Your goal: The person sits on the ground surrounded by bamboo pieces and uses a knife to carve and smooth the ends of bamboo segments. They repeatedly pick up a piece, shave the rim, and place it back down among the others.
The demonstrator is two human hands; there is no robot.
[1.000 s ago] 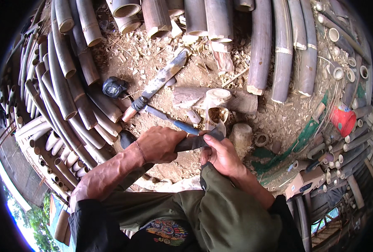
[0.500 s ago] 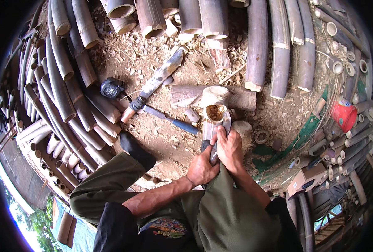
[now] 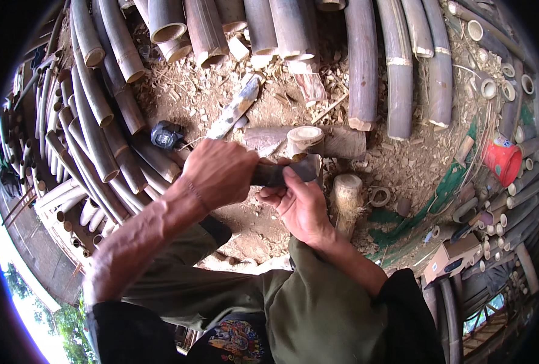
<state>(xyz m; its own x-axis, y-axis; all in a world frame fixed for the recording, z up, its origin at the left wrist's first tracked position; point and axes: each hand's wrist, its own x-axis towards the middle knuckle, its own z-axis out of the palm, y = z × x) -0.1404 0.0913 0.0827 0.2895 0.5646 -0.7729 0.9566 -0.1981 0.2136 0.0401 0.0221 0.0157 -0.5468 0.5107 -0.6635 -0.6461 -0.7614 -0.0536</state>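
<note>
In front of me a dark piece of bamboo (image 3: 284,174) lies crosswise between my hands, its right end paler. My left hand (image 3: 218,173) is closed around its left part, back of the hand upward; whether a tool is also in that fist is hidden. Below the right end, my right hand (image 3: 303,206) grips from underneath, thumb laid along the bamboo and fingers curled. Just beyond it stands a pale-topped bamboo piece (image 3: 306,138) against a log (image 3: 348,142) lying on the ground. Past my left hand a long pale blade (image 3: 236,108) shows; its handle is covered.
Bamboo poles (image 3: 360,67) line the far side, with more (image 3: 90,115) at the left. A black tape measure (image 3: 167,134) lies among shavings. To the right are an upright stump (image 3: 348,197), green netting (image 3: 439,194), a red container (image 3: 502,162) and a cardboard box (image 3: 451,258).
The bamboo has swung from pointing away from me to lying crosswise. My left hand has moved up and left, now covering the tools on the ground. My right hand has shifted slightly left.
</note>
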